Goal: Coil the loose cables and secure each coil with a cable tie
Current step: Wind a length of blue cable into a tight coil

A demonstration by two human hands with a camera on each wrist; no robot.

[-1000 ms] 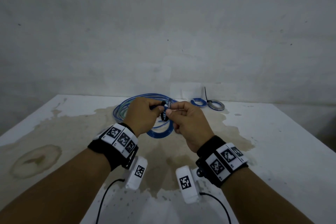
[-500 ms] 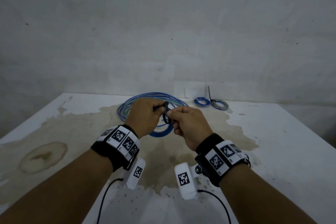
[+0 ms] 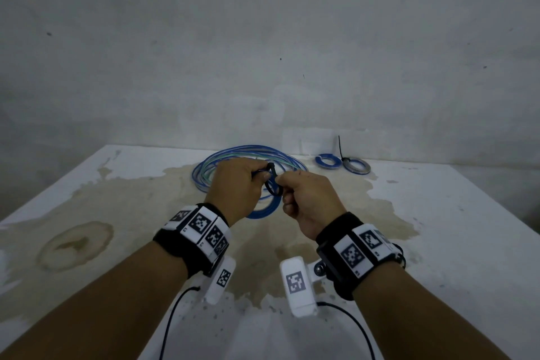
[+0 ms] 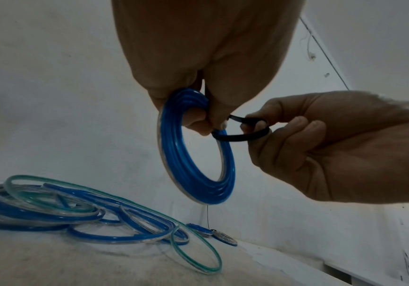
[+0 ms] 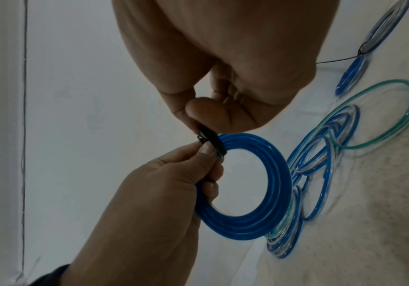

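Left hand (image 4: 198,63) pinches blue coil (image 4: 196,147) at top; right hand (image 4: 333,147) pinches cable tie (image 4: 241,135) loop – frame right of coil, threaded through it.

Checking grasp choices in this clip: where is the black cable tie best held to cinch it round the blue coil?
Probably its free tail, on the right hand's side. The black cable tie forms an open loop round the blue coil, which the left hand pinches at the top. The right hand pinches the loop; pulling away from the coil, which hangs upright, should tighten it.
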